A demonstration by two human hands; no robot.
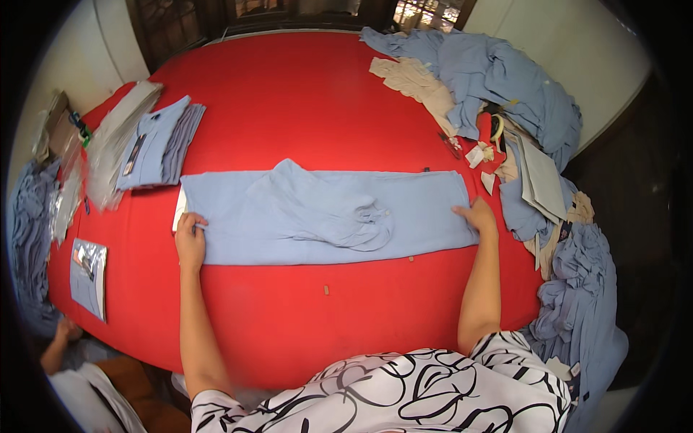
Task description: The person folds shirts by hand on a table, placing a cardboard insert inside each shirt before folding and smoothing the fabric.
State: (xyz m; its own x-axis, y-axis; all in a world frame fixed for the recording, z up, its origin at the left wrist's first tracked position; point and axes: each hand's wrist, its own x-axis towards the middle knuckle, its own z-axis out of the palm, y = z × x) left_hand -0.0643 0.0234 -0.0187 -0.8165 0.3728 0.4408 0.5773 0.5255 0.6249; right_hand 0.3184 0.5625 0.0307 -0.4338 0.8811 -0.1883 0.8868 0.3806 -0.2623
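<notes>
A light blue garment (426,209) lies across the middle of the table, folded into a long flat strip. On top of it rests a loose, crumpled part with a gathered, cuff-like end. My left hand (190,242) is closed on the strip's left end, thumb on top. Beside that hand a white sheet edge (180,209) sticks out from under the cloth. At the opposite end my right hand (479,218) grips the right edge, its thumb over the fabric and its other fingers mostly hidden.
Red cloth (289,108) covers the table. At left stand a stack of folded blue garments (155,148), clear plastic bags (115,144) and a bagged garment (89,278). Blue garments (498,72) heap up at right, near a tape roll (497,130) and white cards (540,177). Another person's hand (66,330) shows lower left.
</notes>
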